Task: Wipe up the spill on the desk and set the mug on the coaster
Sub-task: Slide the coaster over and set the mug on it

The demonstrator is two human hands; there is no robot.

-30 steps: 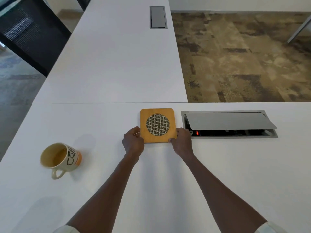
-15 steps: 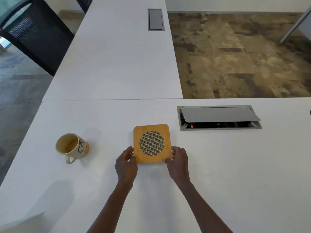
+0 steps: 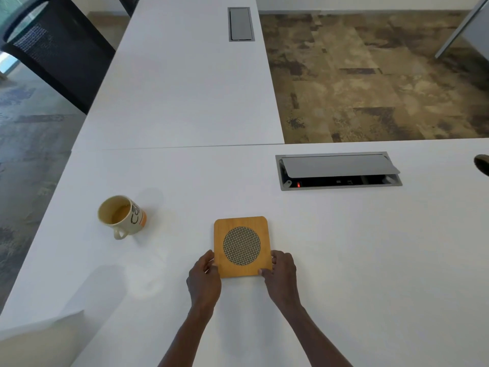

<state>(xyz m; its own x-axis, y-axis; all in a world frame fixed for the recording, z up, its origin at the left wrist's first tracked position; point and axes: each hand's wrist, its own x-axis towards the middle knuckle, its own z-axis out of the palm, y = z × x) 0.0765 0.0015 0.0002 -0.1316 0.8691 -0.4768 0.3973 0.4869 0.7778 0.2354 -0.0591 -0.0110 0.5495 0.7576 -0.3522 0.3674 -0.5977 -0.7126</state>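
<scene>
A square wooden coaster with a round woven mesh centre lies flat on the white desk. My left hand grips its near left corner and my right hand grips its near right corner. A cream mug with black lettering and an orange band lies tipped on its side to the left, mouth facing me, handle down, a little brown liquid inside. A faint wet sheen shows on the desk between mug and hands.
An open grey cable box is set into the desk at the right. A second white desk with a closed cable hatch extends away. A black mesh chair stands at far left. A pale object fills the bottom left corner.
Both hands have drawn the coaster toward me across the desk, away from the cable box. The mug has stayed where it lay.
</scene>
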